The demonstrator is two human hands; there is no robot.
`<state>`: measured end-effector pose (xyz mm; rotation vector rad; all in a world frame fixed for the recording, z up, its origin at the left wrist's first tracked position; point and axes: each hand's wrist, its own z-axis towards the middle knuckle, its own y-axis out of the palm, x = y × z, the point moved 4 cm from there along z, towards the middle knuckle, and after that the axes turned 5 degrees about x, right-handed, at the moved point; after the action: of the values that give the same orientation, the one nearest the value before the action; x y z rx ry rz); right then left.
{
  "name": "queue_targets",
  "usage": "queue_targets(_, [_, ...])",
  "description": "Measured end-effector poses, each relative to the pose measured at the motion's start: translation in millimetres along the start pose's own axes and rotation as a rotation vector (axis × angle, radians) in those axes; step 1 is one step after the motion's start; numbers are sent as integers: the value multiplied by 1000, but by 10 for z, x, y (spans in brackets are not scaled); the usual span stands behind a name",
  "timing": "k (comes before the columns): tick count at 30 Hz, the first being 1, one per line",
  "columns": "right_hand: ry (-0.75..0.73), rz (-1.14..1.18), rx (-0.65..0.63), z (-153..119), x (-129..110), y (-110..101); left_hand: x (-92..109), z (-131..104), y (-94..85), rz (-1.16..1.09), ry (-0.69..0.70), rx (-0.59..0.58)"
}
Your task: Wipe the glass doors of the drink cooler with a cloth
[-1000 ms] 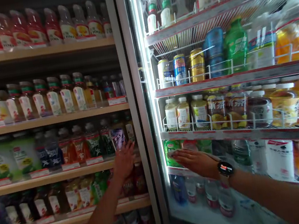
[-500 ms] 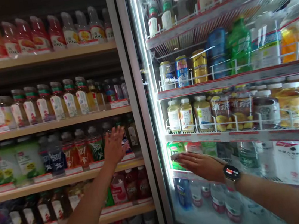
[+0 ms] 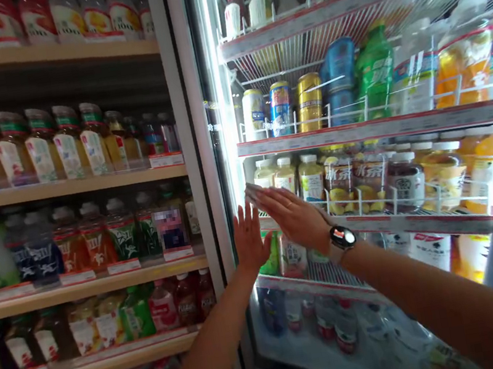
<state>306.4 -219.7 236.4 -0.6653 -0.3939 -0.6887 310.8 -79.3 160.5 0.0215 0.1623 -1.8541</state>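
Observation:
My left hand (image 3: 250,240) is raised with its fingers spread, holding nothing, near the left edge of the glass cooler door (image 3: 327,337). Close beside it, my right hand (image 3: 292,211) lies flat against or just before the glass, fingers together and stretched out to the left. A small greyish thing (image 3: 252,193) shows at the right fingertips; I cannot make out what it is, and the palm side is hidden. A dark watch (image 3: 341,236) is on the right wrist. Behind the hands stand pale-labelled drink bottles (image 3: 311,180).
On the left, wooden shelves (image 3: 64,188) carry rows of bottled drinks. A metal frame (image 3: 183,126) separates them from the lit cooler. Inside it, wire-fronted shelves (image 3: 360,131) hold cans (image 3: 309,99), a green bottle (image 3: 376,73) and other drinks.
My left hand has moved right, from before the wooden shelves to the cooler door's edge. My right hand has risen and now sits close to the left one. The view has shifted right.

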Motion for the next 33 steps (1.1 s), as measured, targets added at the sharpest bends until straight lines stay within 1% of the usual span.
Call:
queue_targets(2, [-48, 17, -31, -185, -133, 101, -23, -54, 1, 1, 27, 7])
queue_targets(5, [-60, 27, -63, -491, -314, 213, -45, -131, -22, 3, 36, -20])
queue_targets(8, [-55, 55, -101, -745, -430, 268, -50, -197, -25, 0, 37, -57])
queue_targets(11, [-54, 74, -111, -890, -482, 277, -48, -232, -13, -8, 22, -65])
queue_targets(13, [-55, 76, -106, -881, -468, 246, -42, -235, -11, -7, 15, -62])
queue_targets(15, [-52, 60, -88, -760, -399, 175, -39, -221, -30, -10, 17, -55])
queue_targets(17, [-19, 30, -56, -541, -269, 72, -48, -194, -67, -18, 33, -61])
queue_targets(21, [116, -38, 14, -75, 14, -96, -124, -142, -141, 8, 33, -73])
queue_targets(23, [93, -50, 6, 22, 34, -89, -169, -144, -153, 26, 13, -40])
queue_targets(24, [63, -50, -8, 20, 8, -59, -184, -156, -146, 26, 10, -26])
queue_targets(26, [-3, -46, -42, -75, -93, 31, -202, -192, -116, 13, 10, -15])
queue_targets(30, [-86, -55, -99, -469, -359, 221, -207, -245, -75, -7, 14, -26])
queue_targets(33, [-115, -21, -143, -745, -520, 308, -202, -242, -85, 19, 14, -39])
